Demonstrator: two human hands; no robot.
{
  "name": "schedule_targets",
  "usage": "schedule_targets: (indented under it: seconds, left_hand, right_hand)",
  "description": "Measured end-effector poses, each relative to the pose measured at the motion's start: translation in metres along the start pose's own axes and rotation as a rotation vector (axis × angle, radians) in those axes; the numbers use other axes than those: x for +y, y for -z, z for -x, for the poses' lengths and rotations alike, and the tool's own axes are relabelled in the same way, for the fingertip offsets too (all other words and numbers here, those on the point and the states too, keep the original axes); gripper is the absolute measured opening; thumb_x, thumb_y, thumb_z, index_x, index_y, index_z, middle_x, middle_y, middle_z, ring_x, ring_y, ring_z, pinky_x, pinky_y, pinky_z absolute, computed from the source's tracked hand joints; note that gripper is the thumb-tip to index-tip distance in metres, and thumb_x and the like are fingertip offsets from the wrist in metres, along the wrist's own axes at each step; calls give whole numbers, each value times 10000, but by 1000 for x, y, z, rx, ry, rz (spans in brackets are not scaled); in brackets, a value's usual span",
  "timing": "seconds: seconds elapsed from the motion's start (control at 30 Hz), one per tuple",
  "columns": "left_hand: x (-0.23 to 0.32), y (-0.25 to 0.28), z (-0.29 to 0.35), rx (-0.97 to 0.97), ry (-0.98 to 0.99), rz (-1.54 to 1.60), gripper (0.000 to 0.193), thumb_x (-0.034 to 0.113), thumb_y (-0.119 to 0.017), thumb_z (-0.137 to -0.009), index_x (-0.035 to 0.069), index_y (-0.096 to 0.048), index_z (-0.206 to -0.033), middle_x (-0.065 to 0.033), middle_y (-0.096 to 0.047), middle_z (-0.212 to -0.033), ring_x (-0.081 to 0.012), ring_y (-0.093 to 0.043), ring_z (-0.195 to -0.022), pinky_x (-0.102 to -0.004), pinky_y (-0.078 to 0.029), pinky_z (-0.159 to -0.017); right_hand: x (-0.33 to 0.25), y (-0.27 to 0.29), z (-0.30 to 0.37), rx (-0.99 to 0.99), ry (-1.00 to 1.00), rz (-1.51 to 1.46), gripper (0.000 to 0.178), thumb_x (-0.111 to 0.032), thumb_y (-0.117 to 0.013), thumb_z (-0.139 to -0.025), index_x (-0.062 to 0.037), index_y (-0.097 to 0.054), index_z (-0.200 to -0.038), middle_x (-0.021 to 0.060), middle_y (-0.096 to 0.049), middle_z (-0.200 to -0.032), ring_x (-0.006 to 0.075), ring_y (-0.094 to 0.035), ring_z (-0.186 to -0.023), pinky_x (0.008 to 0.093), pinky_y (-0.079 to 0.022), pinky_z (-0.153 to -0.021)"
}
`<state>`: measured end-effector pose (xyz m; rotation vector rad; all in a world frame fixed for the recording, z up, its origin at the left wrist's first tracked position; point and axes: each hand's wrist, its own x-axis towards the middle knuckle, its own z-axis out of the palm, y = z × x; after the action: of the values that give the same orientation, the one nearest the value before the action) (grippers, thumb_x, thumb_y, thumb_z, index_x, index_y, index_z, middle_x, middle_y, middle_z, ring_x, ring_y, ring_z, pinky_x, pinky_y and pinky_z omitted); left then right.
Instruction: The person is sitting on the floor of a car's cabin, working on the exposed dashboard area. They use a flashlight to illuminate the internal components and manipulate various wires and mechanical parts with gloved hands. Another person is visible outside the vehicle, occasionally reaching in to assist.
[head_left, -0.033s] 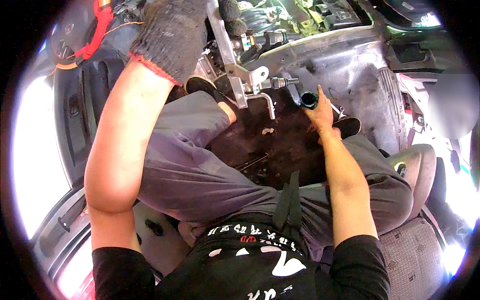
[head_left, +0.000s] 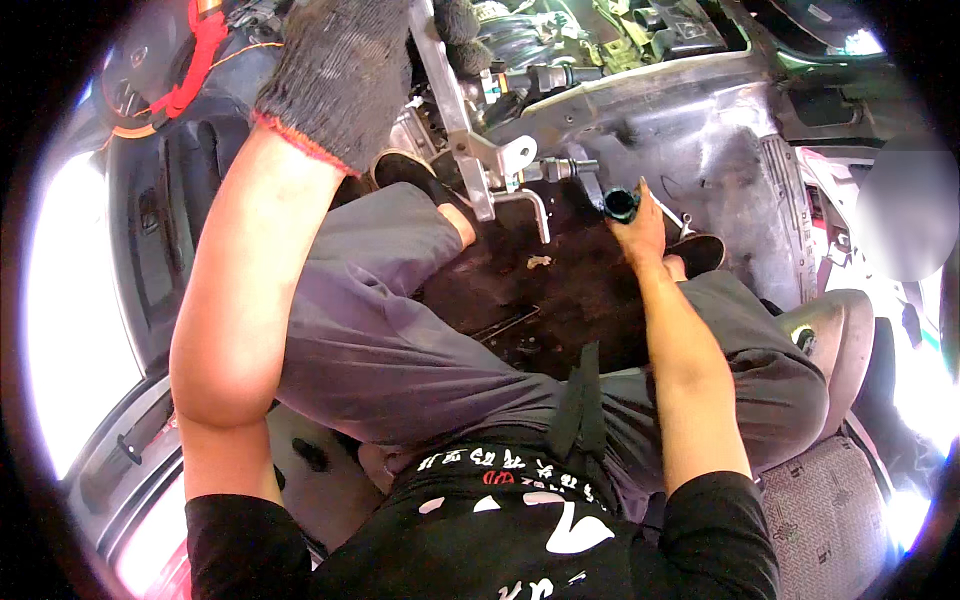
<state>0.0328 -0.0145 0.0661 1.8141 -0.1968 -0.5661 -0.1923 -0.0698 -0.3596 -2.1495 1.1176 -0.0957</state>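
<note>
My left hand point(head_left: 340, 80) wears a dark knitted glove with a red cuff edge. Its fingers close around a silver fuel rail point(head_left: 455, 110), tilted with its lower end over the floor. Two injectors stick out rightward from the rail: a lower injector point(head_left: 568, 168) and an upper injector point(head_left: 545, 78). A bent metal pipe point(head_left: 540, 205) forms the rail's bottom end. Bare, my right hand point(head_left: 643, 238) holds a dark open-mouthed cylinder point(head_left: 621, 205) just right of the lower injector's tip. What is inside the cylinder is too dark to tell.
Wiring and engine parts point(head_left: 530, 40) fill an opening ahead, behind a grey metal panel point(head_left: 700, 140). A small wrench-like tool point(head_left: 684, 225) lies beyond my right hand. A red-wrapped steering wheel point(head_left: 205, 50) stands far left. A patterned seat point(head_left: 825, 510) is at the lower right.
</note>
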Motion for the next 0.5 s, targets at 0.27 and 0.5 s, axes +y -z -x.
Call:
schedule_targets:
  seconds: [0.27,0.5]
  left_hand:
    - [-35,45,-37,-207,61,209,174,259,-575,-985,86,-584,-998,-28,-548,-712,-143,-543,-545,-299,-496,-483]
    - [-39,59,-44,-215,65,159,195,285,-599,-955,91,-610,-970,-23,-578,-731,-152,-571,-595,-322,-500,-511]
  right_hand:
    - [39,-25,68,-286,-135,62,991,-187,-799,-721,-124,-245,-1541,172,-492,-1398,363,-465,-1290,421,-407,-1074]
    - [3,50,30,-626,-69,326,842,-91,-736,-725,-33,-337,-1464,223,-459,-1421,388,-512,-1259,430,-458,-1032]
